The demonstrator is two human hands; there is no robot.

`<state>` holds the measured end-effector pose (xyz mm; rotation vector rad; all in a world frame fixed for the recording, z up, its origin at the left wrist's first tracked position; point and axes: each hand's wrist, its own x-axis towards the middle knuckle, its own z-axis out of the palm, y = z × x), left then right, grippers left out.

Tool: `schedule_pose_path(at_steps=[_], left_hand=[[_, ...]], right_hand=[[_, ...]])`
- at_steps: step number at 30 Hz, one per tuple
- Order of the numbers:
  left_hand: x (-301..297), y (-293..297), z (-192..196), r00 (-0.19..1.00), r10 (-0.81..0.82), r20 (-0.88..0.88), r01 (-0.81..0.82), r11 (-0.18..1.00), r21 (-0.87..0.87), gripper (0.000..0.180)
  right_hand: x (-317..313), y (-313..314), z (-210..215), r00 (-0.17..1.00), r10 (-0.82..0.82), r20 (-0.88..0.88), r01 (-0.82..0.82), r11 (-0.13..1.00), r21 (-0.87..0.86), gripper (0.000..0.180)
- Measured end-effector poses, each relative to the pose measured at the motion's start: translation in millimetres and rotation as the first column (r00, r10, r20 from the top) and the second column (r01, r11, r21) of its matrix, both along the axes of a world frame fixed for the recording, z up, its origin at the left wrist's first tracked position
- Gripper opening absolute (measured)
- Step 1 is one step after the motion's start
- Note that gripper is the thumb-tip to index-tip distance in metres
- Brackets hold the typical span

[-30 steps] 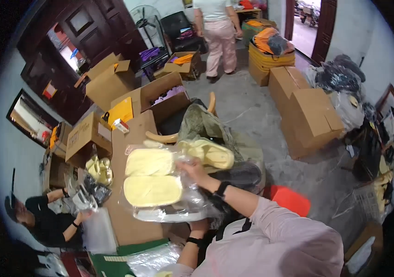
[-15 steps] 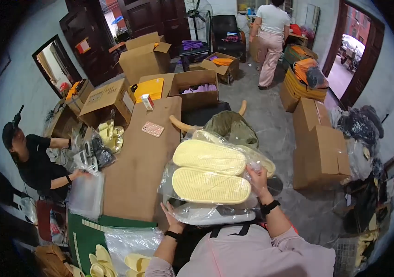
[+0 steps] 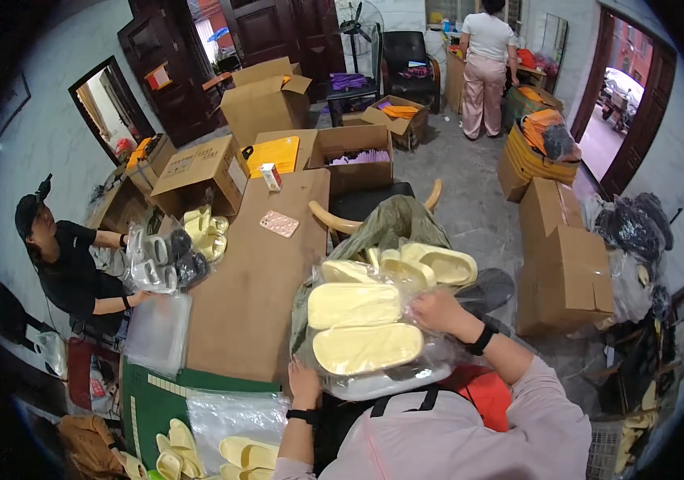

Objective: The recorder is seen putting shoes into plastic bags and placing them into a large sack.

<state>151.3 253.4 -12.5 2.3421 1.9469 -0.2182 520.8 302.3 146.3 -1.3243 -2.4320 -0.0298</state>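
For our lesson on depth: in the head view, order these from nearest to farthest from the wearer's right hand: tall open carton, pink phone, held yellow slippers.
From the right hand:
1. Held yellow slippers, just left.
2. Pink phone, farther left on the brown tabletop.
3. Tall open carton, back left.

Single head-worn fisheye view, upright. Looks down and forward from above: hands (image 3: pixel 438 310) near, at lower centre; tabletop (image 3: pixel 254 296) left of centre; open doorway (image 3: pixel 610 100) far, upper right. Straight edges bow toward the rim.
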Motion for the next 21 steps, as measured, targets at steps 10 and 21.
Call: schedule_pose_path(at_steps=[10,21], left_hand=[[-3,-14,35,0.895,-0.027,0.446,0.017,1.0,0.026,0.022],[37,1,58,0.692,-0.271,0.669,0.353,0.935,0.014,0.017]], right_hand=[[24,25,72,0.974,-0.022,0.224,0.001,0.996,0.094,0.01],[-124,64,10,0.925,0.348,0.15,-0.303,0.917,-0.258,0.014]])
